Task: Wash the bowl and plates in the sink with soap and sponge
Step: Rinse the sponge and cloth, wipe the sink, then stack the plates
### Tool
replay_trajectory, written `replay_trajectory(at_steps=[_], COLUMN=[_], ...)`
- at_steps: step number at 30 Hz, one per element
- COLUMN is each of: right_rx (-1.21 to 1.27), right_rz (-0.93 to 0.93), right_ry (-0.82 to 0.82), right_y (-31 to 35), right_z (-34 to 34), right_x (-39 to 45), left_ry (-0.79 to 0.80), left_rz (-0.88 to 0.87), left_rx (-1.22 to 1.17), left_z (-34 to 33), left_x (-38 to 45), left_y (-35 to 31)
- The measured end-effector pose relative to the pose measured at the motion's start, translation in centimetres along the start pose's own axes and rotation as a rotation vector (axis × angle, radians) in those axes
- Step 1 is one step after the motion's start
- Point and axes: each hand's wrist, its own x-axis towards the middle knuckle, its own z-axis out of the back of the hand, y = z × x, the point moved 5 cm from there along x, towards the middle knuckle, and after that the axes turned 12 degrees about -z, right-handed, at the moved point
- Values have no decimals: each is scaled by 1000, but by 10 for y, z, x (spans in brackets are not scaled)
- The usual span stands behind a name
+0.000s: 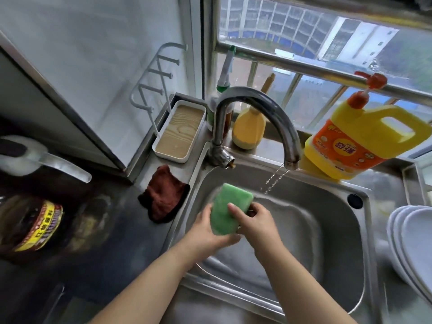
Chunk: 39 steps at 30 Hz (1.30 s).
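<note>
Over the sink: both hands meet above the basin. Faucet behind it, thin stream running. Yellow soap jug behind sink, right of faucet. White plates stacked right of sink. Left hand cups green sponge from below; right hand pinches its right edge.

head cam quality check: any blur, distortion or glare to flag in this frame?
Head view: strong wide-angle bending, so the window rail curves; the jar at the left edge and the stacked plates at right are smeared. The centre is sharper: the sponge and both hands read clearly. Daylight comes through the window, with soft glare on the faucet.
</note>
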Motion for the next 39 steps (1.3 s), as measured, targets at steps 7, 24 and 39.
replay_trajectory(at_steps=[7,24,39], right_rx=[201,121,-774], right_rz=[26,-99,-236], right_ry=[260,40,117], right_y=[37,-18,-74], right_z=[-40,27,59], right_x=[-9,-11,-14], left_ry=[-571,-777,-287], left_rz=[-162,-253,-379], left_rx=[217,559,476], left_z=[78,129,12], left_x=[10,65,12], left_y=[-35,-46,-25])
